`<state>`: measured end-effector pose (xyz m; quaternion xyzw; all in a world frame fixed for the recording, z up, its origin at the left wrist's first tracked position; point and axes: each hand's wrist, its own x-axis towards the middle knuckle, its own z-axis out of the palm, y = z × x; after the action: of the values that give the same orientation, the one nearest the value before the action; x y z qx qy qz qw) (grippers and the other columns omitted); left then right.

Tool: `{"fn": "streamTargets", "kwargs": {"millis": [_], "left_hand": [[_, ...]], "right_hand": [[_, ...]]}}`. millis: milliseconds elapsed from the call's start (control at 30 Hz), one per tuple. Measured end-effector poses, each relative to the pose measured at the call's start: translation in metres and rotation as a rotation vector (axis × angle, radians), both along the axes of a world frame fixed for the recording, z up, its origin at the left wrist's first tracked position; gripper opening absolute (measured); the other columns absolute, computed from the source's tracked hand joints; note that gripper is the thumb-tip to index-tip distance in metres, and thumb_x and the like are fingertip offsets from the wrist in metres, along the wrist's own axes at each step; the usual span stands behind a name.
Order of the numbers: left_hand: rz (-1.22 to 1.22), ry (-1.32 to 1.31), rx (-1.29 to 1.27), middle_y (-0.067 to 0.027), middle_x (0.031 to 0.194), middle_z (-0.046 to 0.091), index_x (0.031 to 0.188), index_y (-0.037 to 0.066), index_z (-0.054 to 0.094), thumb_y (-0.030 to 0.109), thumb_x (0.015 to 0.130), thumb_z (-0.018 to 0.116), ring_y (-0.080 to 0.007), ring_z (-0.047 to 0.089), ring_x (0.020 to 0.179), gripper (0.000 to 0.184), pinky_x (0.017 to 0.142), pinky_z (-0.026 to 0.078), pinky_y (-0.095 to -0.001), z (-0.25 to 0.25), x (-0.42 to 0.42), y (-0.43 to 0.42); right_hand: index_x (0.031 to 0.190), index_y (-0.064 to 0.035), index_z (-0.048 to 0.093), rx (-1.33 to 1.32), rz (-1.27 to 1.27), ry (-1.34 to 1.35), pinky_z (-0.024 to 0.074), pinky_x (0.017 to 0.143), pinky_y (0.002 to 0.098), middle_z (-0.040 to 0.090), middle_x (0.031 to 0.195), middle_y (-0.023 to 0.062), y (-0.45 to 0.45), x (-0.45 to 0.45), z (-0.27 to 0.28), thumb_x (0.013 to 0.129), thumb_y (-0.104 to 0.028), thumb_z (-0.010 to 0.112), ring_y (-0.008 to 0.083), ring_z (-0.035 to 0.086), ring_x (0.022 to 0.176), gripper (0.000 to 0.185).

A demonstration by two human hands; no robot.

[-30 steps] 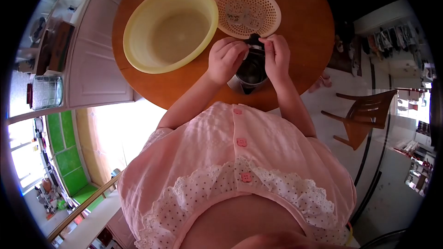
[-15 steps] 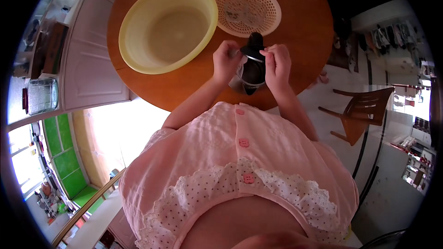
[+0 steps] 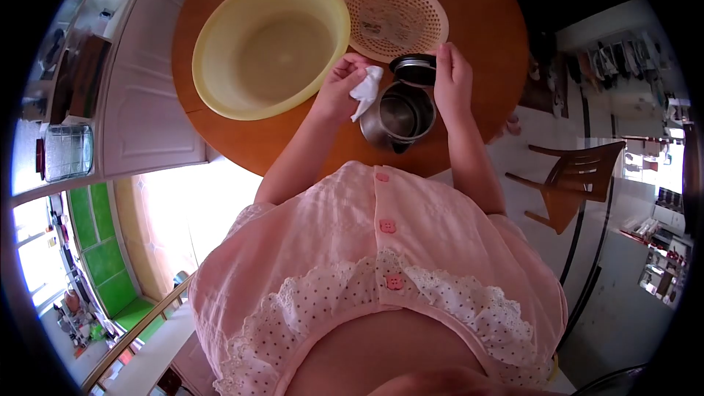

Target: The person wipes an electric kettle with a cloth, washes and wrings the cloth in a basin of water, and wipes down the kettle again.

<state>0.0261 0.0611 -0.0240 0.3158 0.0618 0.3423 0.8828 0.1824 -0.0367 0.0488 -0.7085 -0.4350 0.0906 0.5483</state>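
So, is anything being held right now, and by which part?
The left fingers hold a white cloth or tissue by its upper part; the right fingers seem to pinch the right edge of the dark lid on the kettle.

From my remote station, I see what looks like a home: a round wooden table (image 3: 488,29), a brown slatted chair (image 3: 576,183), a pale panelled cupboard door (image 3: 150,95) at left, and clothes (image 3: 623,63) hanging in a row at right.
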Motion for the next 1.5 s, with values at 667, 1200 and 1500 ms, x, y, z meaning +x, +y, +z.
{"fn": "streamTargets", "kwargs": {"millis": [667, 1200, 1500], "left_hand": [[0.131, 0.256, 0.235, -0.0065, 0.089, 0.057, 0.099, 0.003, 0.051, 0.004, 0.081, 0.054, -0.0151, 0.056, 0.083, 0.018, 0.069, 0.047, -0.0265, 0.043, 0.013, -0.005], [0.787, 0.390, 1.335, -0.0084, 0.087, 0.055, 0.084, 0.005, 0.062, -0.008, 0.064, 0.062, -0.0228, 0.055, 0.079, 0.025, 0.065, 0.047, -0.0302, 0.030, 0.030, -0.010], [0.671, 0.410, 1.166, -0.0079, 0.087, 0.053, 0.084, 0.003, 0.062, -0.010, 0.068, 0.059, -0.0193, 0.055, 0.078, 0.021, 0.063, 0.046, -0.0262, 0.018, 0.023, -0.007]], "right_hand": [[0.076, 0.0012, 0.054, 0.021, -0.015, -0.074, 0.0417, 0.058, 0.0342, 0.055, 0.066, 0.0160, 0.002, 0.002, -0.003, 0.091, -0.026, 0.039, 0.0286, 0.055, 0.062, 0.035], [0.077, 0.0010, 0.055, 0.016, -0.028, -0.102, 0.0425, 0.059, 0.0366, 0.056, 0.067, 0.0164, 0.004, 0.001, 0.000, 0.090, -0.026, 0.039, 0.0310, 0.055, 0.064, 0.034], [0.077, 0.0006, 0.055, 0.015, -0.033, -0.097, 0.0419, 0.057, 0.0353, 0.055, 0.065, 0.0161, 0.006, 0.002, -0.002, 0.090, -0.026, 0.039, 0.0298, 0.055, 0.062, 0.034]]}}
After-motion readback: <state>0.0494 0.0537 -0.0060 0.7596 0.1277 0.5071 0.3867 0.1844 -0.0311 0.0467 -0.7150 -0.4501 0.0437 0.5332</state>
